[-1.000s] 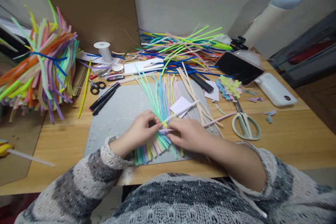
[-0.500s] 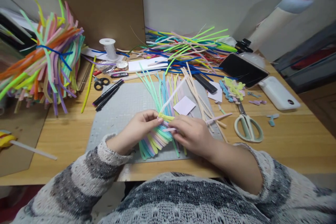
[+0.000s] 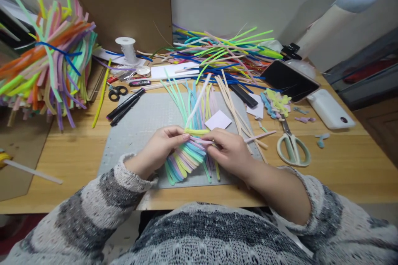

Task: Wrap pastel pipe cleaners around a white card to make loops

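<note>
A fan of looped pastel pipe cleaners (image 3: 185, 160) hangs from between my two hands over the grey cutting mat (image 3: 127, 145). My left hand (image 3: 169, 143) pinches its upper left end, thumb and fingers closed. My right hand (image 3: 228, 149) is closed on the right ends of a lilac and a yellow strand beside the loops. A white pipe cleaner (image 3: 199, 97) sticks up from near my left fingertips. Loose mint, blue and yellow pipe cleaners (image 3: 177, 103) lie behind the hands. The exact grip under my right fingers is hidden.
Green-handled scissors (image 3: 293, 149), a phone (image 3: 289, 80) and a white power bank (image 3: 331, 109) lie at right. A big pipe-cleaner bundle (image 3: 59, 62) stands at left, near black markers (image 3: 126, 105) and a wire spool (image 3: 127, 51). More pipe cleaners (image 3: 224, 51) lie along the back.
The lilac strand in my right hand, loose-ended before, now lies across the top of the loops towards my left fingers. The white pipe cleaner stands steeper. The camera view has shifted slightly.
</note>
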{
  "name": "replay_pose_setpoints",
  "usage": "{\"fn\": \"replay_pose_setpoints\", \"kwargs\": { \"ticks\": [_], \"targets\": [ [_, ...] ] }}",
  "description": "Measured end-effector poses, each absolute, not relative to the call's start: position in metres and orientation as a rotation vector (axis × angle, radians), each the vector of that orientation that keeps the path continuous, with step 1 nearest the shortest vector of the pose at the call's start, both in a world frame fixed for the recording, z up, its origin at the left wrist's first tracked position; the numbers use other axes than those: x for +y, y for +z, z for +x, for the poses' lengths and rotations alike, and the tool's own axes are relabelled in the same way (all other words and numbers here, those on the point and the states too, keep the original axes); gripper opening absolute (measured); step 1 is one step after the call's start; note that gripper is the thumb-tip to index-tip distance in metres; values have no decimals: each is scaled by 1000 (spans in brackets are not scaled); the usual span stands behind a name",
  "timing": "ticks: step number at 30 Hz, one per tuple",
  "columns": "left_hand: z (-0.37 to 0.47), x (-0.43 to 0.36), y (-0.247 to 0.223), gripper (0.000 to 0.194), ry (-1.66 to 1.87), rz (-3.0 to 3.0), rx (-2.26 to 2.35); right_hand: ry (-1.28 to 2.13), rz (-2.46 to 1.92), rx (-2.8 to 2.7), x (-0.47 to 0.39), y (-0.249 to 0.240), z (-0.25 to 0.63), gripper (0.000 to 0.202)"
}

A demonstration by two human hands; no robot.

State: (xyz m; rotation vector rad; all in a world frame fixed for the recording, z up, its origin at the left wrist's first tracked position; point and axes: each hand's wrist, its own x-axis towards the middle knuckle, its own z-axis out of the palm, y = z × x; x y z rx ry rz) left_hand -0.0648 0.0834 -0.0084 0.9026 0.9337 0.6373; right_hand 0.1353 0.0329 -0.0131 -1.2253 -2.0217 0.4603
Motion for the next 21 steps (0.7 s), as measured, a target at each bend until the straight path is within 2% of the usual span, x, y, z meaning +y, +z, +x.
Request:
{"fn": "replay_pose_setpoints", "kwargs": {
  "ticks": [3,11,21],
  "targets": [
    [-64,84,-9,18,655,871,966,465,-1217,-2019,35,-14,137,16],
    [-64,81,-12,16,733,881,978,216,-1163,-2152,34,-13,136,13],
    [-60,79,-7,13,839,1136,1104,433,-1245,-2027,31,-14,132,8]
  ]
}}
